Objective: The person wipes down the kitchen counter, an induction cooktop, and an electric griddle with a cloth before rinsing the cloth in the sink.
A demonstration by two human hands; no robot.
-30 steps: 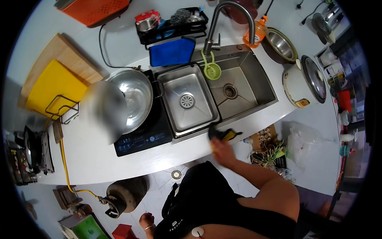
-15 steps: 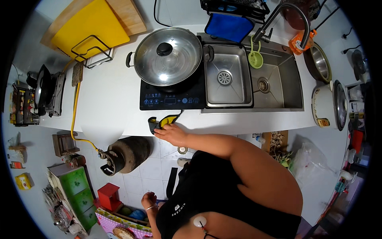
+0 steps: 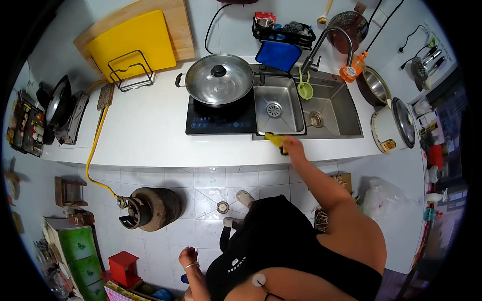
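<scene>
My right hand (image 3: 293, 146) is closed on a yellow and black cloth (image 3: 274, 139), held at the counter's front edge just below the sink. Behind the cloth is the left basin (image 3: 268, 108), a steel tray with a round drain. My left hand (image 3: 188, 257) hangs low over the floor, away from the counter, fingers curled; anything inside them is too small to make out. A lidded steel pot (image 3: 219, 91) with black handles stands on a black induction cooktop (image 3: 221, 124) left of the basin.
The white counter (image 3: 145, 130) bears a yellow cutting board (image 3: 131, 45) in a rack and a yellow gas hose (image 3: 93, 143). A green strainer (image 3: 305, 91) hangs in the sink beside the tap (image 3: 335, 31). Right stands a white cooker (image 3: 389, 125). Below is a gas cylinder (image 3: 159, 208).
My right hand has carried the cloth rightward along the counter edge, from below the cooktop to below the sink. The view has shifted; my left hand still hangs low with its fingers curled.
</scene>
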